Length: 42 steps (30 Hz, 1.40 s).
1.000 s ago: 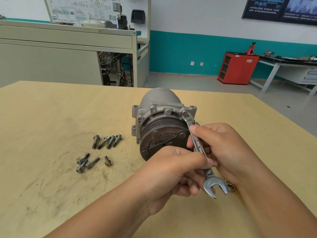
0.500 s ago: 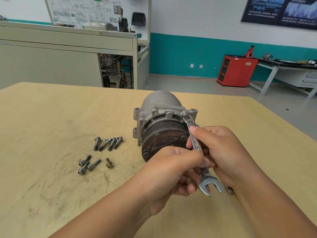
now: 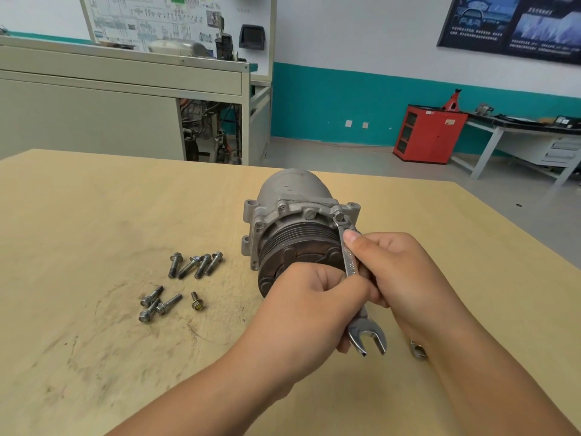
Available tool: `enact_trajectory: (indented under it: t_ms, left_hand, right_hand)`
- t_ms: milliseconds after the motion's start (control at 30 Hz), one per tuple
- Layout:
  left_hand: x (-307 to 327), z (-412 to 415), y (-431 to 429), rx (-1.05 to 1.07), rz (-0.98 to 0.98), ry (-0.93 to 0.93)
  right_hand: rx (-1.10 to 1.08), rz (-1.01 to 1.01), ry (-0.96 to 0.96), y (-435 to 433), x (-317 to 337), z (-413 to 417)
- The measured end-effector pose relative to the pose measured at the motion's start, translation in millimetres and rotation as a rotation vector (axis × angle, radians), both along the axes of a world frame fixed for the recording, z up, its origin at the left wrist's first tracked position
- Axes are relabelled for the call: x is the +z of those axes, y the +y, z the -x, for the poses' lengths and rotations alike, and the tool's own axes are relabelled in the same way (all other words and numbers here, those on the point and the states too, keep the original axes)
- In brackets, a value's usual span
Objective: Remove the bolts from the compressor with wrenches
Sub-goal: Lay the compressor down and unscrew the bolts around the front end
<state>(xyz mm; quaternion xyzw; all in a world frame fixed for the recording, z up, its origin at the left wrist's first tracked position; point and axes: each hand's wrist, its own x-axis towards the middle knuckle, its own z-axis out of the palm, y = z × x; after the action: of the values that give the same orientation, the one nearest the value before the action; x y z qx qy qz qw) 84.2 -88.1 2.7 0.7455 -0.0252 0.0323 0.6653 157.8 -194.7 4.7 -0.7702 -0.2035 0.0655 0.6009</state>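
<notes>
One grey metal compressor (image 3: 295, 196) lying on its side near the middle of the pale wooden surface (image 3: 94, 215), dark ribbed pulley turned toward the camera. One silver combination wrench (image 3: 351, 262), ring end seated over a bolt head (image 3: 338, 215) at the upper right corner of the compressor's flange, shaft slanting down toward the camera, forked end free below the hands. Two more fastener heads in sight along the flange's top edge, left of the ring end.

Two hands, both on that one wrench. Right hand (image 3: 399, 272): grip closed around the upper shaft, one fingertip laid flat on it just below the ring end. Left hand (image 3: 301, 313): grip closed around the lower shaft, fingers curled under, knuckles in front of the pulley.

Eight loose grey steel bolts (image 3: 195, 265) on the surface left of the compressor, apart from it, in two groups of four. Nearer the compressor, four long ones side by side, heads away from the camera. Nearer the camera, three long ones clustered close with heads toward the lower left, plus one short one just to their right, a yellowish mark on its head.

One end of a second metal tool (image 3: 417, 350) peeking out from under the right forearm, kind impossible to tell.

Behind, one red metal cabinet (image 3: 430, 133) against the teal-banded wall, one beige bench (image 3: 94, 99) at left.
</notes>
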Motion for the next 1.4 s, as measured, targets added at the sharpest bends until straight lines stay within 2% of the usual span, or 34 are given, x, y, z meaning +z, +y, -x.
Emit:
enact_trajectory:
  t_ms: [433, 600, 767, 867, 967, 1200, 1400]
  left_hand:
    - [-7, 5, -10, 0.017, 0.033, 0.034]
    - [-4, 5, -10, 0.001, 0.171, 0.054]
    - [-6, 5, -7, -0.019, 0.167, 0.052]
    - [-5, 4, -6, -0.085, 0.268, 0.084]
    - [-7, 5, -7, -0.146, 0.359, 0.114]
    - [-9, 6, -8, -0.139, 0.404, 0.107]
    - [-10, 6, -10, -0.149, 0.538, 0.134]
  right_hand:
    - [-0.057, 0.011, -0.09, 1, 1, 4]
    - [-0.022, 0.041, -0.083, 2, 2, 8]
    - [0.071, 0.067, 0.04, 1, 7, 9]
    - [0.08, 0.022, 0.094, 1, 9, 9]
    - [0.024, -0.004, 0.078, 3, 6, 10]
    - [-0.016, 0.02, 0.033, 5, 6, 11]
    - [-0.031, 0.059, 0.0, 5, 9, 10]
